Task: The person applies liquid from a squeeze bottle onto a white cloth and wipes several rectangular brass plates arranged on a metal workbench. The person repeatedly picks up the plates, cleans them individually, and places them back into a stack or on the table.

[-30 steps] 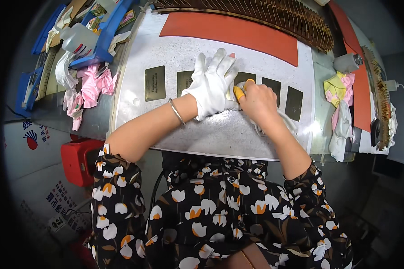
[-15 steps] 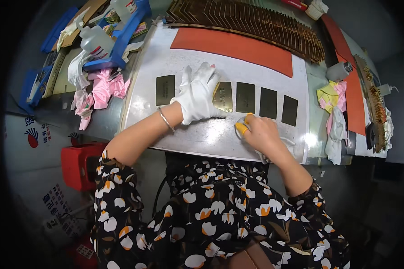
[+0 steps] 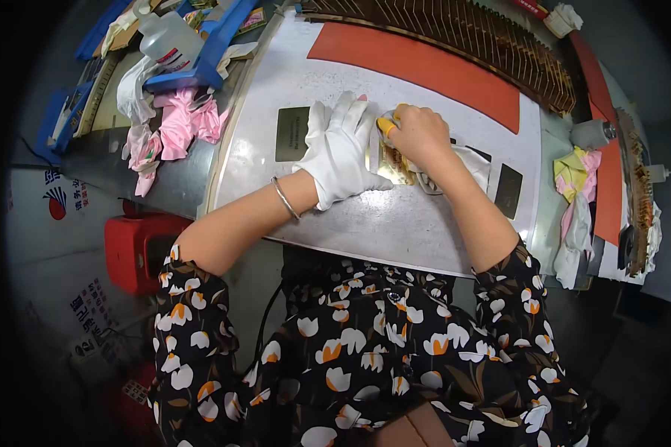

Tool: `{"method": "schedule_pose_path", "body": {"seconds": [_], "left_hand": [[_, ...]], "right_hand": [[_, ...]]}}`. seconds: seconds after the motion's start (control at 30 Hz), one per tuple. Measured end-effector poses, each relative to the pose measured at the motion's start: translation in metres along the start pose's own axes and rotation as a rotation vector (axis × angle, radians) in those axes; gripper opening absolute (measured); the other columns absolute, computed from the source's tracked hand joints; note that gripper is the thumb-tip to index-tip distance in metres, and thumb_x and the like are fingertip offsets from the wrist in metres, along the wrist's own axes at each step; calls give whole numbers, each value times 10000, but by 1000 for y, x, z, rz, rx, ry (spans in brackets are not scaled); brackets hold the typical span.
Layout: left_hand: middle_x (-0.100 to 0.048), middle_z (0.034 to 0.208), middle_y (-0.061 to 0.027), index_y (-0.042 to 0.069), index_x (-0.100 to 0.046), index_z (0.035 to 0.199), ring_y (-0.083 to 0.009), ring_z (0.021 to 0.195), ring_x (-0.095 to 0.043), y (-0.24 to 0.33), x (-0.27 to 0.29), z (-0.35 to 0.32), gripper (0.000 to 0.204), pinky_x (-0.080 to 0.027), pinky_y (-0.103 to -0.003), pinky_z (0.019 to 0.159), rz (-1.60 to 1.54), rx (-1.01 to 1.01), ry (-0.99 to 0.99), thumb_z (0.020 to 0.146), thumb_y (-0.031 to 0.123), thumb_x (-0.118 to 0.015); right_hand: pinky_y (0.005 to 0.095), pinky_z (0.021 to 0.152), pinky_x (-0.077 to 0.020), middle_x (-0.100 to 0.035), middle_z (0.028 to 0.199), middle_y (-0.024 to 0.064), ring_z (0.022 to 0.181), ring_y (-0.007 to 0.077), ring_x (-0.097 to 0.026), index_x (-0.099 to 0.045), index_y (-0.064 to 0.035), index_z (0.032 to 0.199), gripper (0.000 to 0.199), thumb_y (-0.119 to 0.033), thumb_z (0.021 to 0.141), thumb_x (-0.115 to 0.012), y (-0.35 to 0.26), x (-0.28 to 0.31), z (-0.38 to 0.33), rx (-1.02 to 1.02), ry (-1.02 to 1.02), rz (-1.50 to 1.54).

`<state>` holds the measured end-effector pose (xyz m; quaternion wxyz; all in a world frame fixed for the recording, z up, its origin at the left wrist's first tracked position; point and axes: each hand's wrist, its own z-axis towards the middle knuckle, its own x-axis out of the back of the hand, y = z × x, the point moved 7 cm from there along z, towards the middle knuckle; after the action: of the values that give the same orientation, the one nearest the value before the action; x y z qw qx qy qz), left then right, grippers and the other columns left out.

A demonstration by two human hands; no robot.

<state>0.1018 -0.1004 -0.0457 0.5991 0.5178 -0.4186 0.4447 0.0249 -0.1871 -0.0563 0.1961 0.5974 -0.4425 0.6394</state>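
My left hand (image 3: 341, 153), in a white glove, lies flat with its fingers spread beside a shiny gold-toned metal plate (image 3: 397, 167); its thumb points along the plate's near edge. Over that plate is my right hand (image 3: 419, 135), bare but for yellow finger covers, its fingers closed on a whitish cloth (image 3: 471, 167) that trails out to the right. Hand and cloth hide much of the plate. A dark rectangular plate (image 3: 291, 135) lies left of my glove, and another dark plate (image 3: 508, 191) lies at the right. Others between are mostly covered by the cloth and forearm.
A white work surface (image 3: 335, 235) carries the plates. Behind them lie an orange-red mat (image 3: 417, 74) and a long brown slotted rack (image 3: 455, 37). At left are a blue tray (image 3: 194, 77) with a plastic bottle (image 3: 170, 45) and pink rags (image 3: 177, 130); more rags (image 3: 574, 179) lie at right.
My right hand has moved up and away from my body, from the near edge onto the gold-toned plate, bringing the cloth along. My left hand stays spread. The whole view has shifted slightly.
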Motion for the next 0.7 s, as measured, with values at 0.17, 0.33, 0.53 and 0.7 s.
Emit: {"method": "schedule_pose_path", "body": {"seconds": [0.17,0.33,0.53,0.7], "left_hand": [[-307,1365,-159,16,-385,1283,-353,1311,-197,-1,-5,1,955,-153,-612,1001,11,-62,28,548,522,-725],[-287,1393,-148,-2,-392,1280,-342,1327,-171,4,-7,1,917,-126,-614,1008,52,-149,-12,612,571,-650],[-261,1402,-178,-58,-358,1287,-332,1341,-143,6,-9,5,979,-101,-600,1028,137,-235,-105,629,621,-609],[-254,1403,-189,-67,-368,1278,-335,1343,-135,7,-6,5,1013,-108,-578,1045,137,-285,-129,596,633,-636]], "right_hand": [[445,663,-479,-613,688,222,682,360,-613,-615,23,780,193,-157,720,-575,-2,-5,-11,-7,16,5],[447,622,-496,-615,696,237,677,379,-623,-602,36,740,212,-175,742,-576,-5,-7,-31,-3,30,-3],[466,610,-479,-603,650,227,641,383,-611,-580,24,756,240,-216,762,-584,-8,-10,-54,-1,39,10],[479,606,-472,-597,637,231,625,388,-605,-571,20,743,245,-224,763,-576,-10,-16,-75,-8,47,13]]}}
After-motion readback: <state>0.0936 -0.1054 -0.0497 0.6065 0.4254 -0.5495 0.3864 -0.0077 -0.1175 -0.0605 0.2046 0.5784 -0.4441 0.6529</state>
